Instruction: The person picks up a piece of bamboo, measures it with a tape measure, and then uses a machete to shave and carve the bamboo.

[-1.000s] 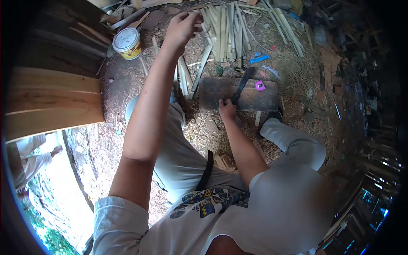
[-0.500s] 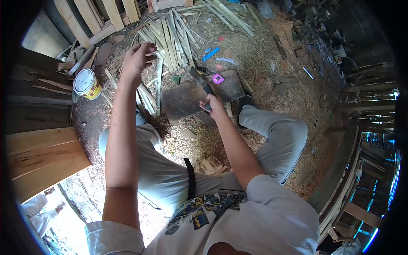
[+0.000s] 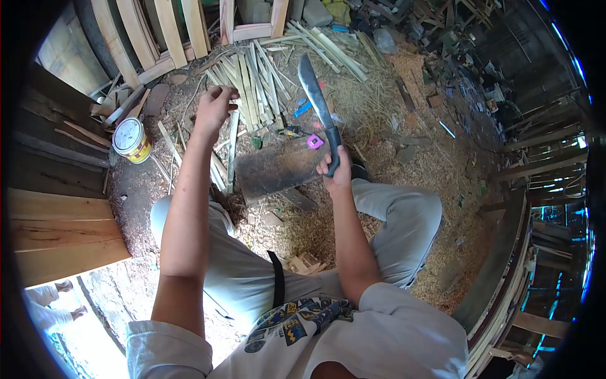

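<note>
My right hand point(image 3: 338, 169) is wrapped round the black handle of a machete point(image 3: 314, 95), whose long blade points up and away from me. Below and behind it lies a dark wooden plank point(image 3: 271, 169) on the ground between my legs. A pink tape measure point(image 3: 314, 141) rests on the plank's far edge, just left of the machete handle. Raised on the left, my left hand point(image 3: 216, 112) has loosely bent fingers, apart, with nothing visible in them. Behind it, a heap of thin wooden strips point(image 3: 249, 91) is spread over the ground.
A lidded paint bucket point(image 3: 131, 140) stands at the left, near stacked boards point(image 3: 63, 237). Wooden frames point(image 3: 164, 38) lean at the back. Wood shavings and scraps point(image 3: 306, 262) cover the ground. A blue item point(image 3: 303, 108) lies beyond the plank. Another person's hands point(image 3: 72, 300) show at lower left.
My right hand has lifted and turned the machete, so its blade now shows in full, pointing upward. My left hand stays raised, its fingers more bent. The view has shifted slightly.
</note>
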A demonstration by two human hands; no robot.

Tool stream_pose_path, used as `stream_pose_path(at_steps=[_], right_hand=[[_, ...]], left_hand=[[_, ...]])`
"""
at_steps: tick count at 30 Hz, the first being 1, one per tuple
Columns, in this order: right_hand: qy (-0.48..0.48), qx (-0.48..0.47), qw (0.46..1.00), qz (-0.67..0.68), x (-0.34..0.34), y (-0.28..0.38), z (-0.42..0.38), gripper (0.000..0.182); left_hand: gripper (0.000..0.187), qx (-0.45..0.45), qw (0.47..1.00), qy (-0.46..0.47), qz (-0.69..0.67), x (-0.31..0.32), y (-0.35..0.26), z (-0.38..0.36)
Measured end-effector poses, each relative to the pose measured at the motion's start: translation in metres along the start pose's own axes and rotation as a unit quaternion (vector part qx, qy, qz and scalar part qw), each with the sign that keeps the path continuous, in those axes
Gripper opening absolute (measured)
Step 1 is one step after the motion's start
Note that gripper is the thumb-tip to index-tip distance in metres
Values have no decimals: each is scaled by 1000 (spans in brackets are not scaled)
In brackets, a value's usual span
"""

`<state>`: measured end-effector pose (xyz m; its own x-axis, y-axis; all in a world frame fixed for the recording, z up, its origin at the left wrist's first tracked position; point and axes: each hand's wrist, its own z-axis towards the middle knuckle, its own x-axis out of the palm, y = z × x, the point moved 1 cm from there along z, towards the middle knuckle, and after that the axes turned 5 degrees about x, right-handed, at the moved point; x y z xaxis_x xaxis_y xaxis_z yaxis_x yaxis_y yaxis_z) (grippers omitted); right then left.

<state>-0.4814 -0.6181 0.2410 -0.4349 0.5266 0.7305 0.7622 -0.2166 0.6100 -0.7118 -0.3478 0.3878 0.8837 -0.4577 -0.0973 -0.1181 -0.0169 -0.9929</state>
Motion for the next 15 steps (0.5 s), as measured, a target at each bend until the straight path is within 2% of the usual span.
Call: stream_pose_path(at_steps=[1,3,5,7,11,12,13,15], right_hand=[[6,-1,1000,-1,6,2,2,30],[77,10,997,-13,23,2,5,47],[99,13,994,-34,39,-4,4,50],[56,22,998,-29,50,-17,0,50],[99,19,995,-18,72,-41,-4,51],[125,7,992,-25,77,-45,-6,52],[125,8,992,-24,77,-50,-6,52],[151,10,988,-40,76,-57,-4,54]], left_hand=[[34,11,1000,1,-6,0,-1,-2],[38,12,1000,8,23,2,-10,-9],[49,36,998,51,-4,5,-15,-15],[73,4,997,80,-18,14,-15,-17],[72,15,986,119,-116,37,-14,-28],[60,17,983,121,-139,40,-13,-28],[60,16,983,121,-138,40,-12,-28],[41,20,974,129,-185,41,-13,-27]])
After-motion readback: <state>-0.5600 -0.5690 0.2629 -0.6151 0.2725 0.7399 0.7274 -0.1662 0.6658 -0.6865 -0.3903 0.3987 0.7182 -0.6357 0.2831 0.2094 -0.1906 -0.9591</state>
